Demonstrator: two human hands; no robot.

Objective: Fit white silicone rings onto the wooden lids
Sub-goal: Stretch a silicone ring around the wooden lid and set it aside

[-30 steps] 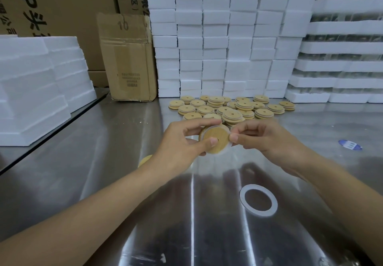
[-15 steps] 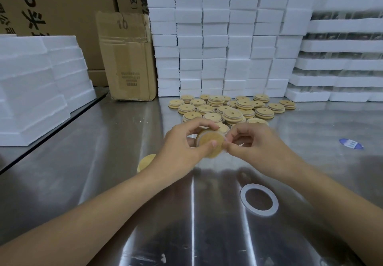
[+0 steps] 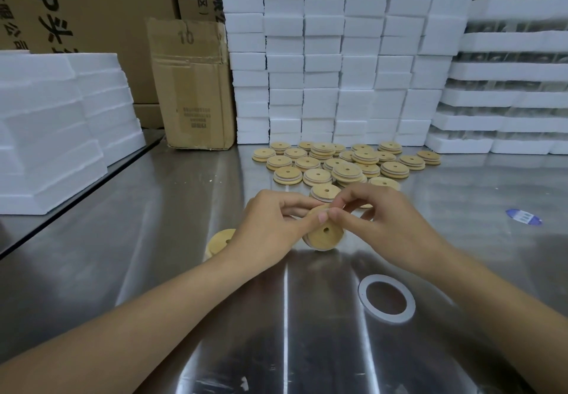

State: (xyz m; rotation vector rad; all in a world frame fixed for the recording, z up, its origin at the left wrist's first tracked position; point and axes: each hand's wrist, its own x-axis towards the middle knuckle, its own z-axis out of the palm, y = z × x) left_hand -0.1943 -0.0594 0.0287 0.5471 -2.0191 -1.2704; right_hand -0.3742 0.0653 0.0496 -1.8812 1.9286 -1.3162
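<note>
The lid [image 3: 325, 235] is a round disc of pale wood with a small hole in its middle, tilted on edge just above the table [image 3: 153, 240], a white ring showing along its lower rim. A second lid [image 3: 218, 241] lies half hidden behind the left wrist, and a loose ring [image 3: 411, 303] lies flat nearer me, to the right. The table is brushed steel and shines. On the left sit foam slabs [image 3: 55, 123], then a worn carton [image 3: 196, 86] marked 10, then a wall of foam blocks [image 3: 338, 55] with a pile of lids [image 3: 344, 163] at its foot, then foam trays [image 3: 507, 86] on the far right; a blue label [image 3: 524, 217] lies on the steel there. The left hand [image 3: 270, 224] pinches the lid's upper rim between thumb and curled forefinger. The right hand [image 3: 387, 218] nips the same rim from the other side, thumb tip touching the left thumb, its other fingers loosely curled behind.
</note>
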